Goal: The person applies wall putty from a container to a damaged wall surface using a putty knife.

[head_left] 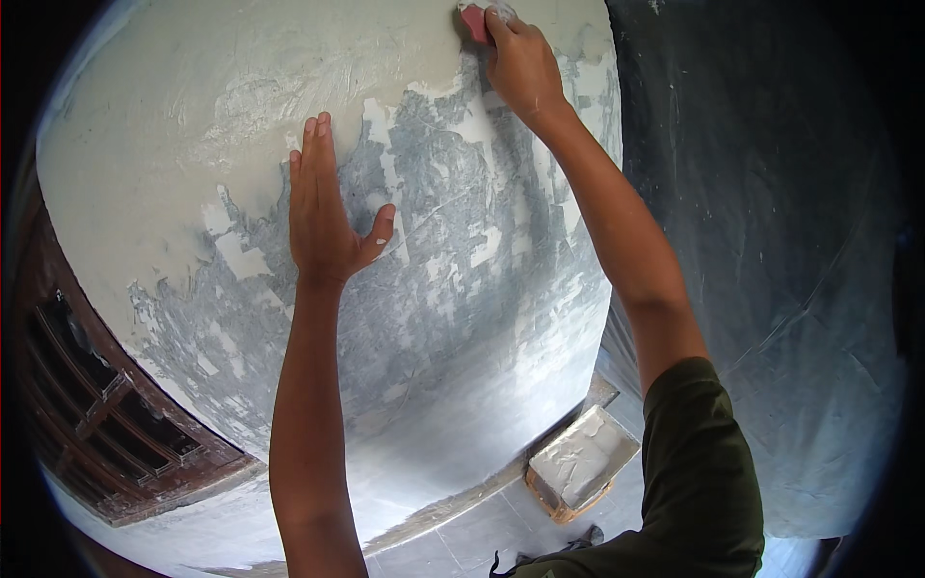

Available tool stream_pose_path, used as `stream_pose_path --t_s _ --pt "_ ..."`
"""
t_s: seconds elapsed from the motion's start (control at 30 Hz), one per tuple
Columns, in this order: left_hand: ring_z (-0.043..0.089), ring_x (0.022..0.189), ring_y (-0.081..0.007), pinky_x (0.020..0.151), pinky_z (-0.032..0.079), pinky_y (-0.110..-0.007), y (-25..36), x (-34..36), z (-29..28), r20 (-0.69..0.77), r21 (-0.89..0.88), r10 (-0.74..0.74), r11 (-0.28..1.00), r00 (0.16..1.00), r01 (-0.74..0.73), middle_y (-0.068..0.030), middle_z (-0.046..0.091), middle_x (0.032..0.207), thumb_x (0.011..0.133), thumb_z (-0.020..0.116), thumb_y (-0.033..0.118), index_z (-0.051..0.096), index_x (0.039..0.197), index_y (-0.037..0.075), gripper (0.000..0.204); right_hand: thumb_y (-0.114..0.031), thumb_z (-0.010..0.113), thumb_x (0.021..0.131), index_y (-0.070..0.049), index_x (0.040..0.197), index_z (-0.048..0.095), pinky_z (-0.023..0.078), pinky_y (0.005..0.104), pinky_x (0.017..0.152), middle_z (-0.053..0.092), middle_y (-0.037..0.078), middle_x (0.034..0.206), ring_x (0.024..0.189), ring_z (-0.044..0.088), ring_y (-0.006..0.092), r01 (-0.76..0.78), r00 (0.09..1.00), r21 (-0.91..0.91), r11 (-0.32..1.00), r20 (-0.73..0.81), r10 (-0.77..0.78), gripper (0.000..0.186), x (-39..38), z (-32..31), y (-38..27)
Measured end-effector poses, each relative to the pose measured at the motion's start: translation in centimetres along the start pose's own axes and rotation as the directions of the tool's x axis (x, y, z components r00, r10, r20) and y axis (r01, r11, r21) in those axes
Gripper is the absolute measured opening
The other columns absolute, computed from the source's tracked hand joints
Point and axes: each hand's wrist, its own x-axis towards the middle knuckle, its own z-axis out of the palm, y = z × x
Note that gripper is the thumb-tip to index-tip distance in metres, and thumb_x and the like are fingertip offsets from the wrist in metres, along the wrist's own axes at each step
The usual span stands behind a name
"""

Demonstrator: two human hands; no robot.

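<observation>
My right fingers are closed around a flat red tool high on the wall. My left fingers are straight over this wall, thumb spread wide, holding nothing. Smooth, slightly shiny cream paste covers the upper surface; below, it is grey with ragged white patches.

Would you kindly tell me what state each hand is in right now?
Left hand: open, holding nothing, fingers spread before the wall.
Right hand: closed, holding a red tool.
</observation>
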Motion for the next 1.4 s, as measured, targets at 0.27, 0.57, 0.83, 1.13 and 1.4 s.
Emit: stream_pose_path --t_s 0.27,0.57,0.83,1.13,1.4 --pt "0.026 0.149 -0.0368 0.118 0.023 -0.057 -0.3 -0.2 -0.3 0.023 0.024 0.011 1.000 1.000 -0.011 -0.0197 0.032 0.158 0.083 0.064 0.046 0.019 0.154 -0.001 0.096 0.001 0.065 0.078 0.000 0.130 0.059 0.054 0.0424 0.076 0.065 0.019 0.091 0.087 0.064 0.0347 -0.070 0.972 0.194 0.979 0.233 0.024 0.052 -5.6 -4.0 -4.9" --pt "0.026 0.148 -0.0370 0.119 0.018 -0.058 0.0 -0.1 -0.2 0.021 0.013 0.002 1.000 1.000 -0.003 -0.0201 0.032 0.157 0.084 0.059 0.042 0.020 0.153 -0.002 0.090 0.002 0.061 0.080 0.004 0.126 0.059 0.052 0.0468 0.079 0.066 0.025 0.096 0.088 0.064 0.0421 -0.153 0.983 -0.022 0.988 0.097 0.154 0.046 2.7 0.8 2.5" --pt "0.026 0.148 -0.0378 0.119 0.018 -0.058 0.1 -0.1 -0.3 0.025 0.014 0.001 1.000 1.000 -0.001 -0.0201 0.032 0.157 0.078 0.064 0.031 0.020 0.153 -0.001 0.093 0.007 0.057 0.076 0.011 0.127 0.054 0.053 0.0461 0.083 0.065 0.024 0.098 0.091 0.062 0.0410 -0.099 0.989 -0.018 0.995 0.107 0.100 0.052 -0.4 1.0 -0.4" --pt "0.026 0.148 -0.0383 0.119 0.019 -0.058 0.0 -0.2 -0.4 0.046 0.016 -0.008 1.000 0.999 0.007 -0.0202 0.032 0.157 0.080 0.063 0.035 0.020 0.153 -0.002 0.092 0.001 0.063 0.078 0.003 0.131 0.056 0.054 0.0448 0.079 0.065 0.021 0.095 0.089 0.063 0.0367 -0.041 0.990 0.145 0.989 0.136 0.022 0.053 -4.9 -0.9 -5.3" --pt "0.026 0.148 -0.0383 0.119 0.019 -0.058 0.1 0.0 -0.2 0.026 0.011 0.010 1.000 1.000 -0.011 -0.0204 0.032 0.157 0.080 0.064 0.035 0.020 0.153 -0.002 0.093 -0.001 0.062 0.082 0.001 0.130 0.056 0.053 0.0448 0.079 0.066 0.022 0.098 0.093 0.062 0.0396 -0.125 0.990 -0.026 0.992 0.059 0.127 0.049 2.2 1.1 -0.1"
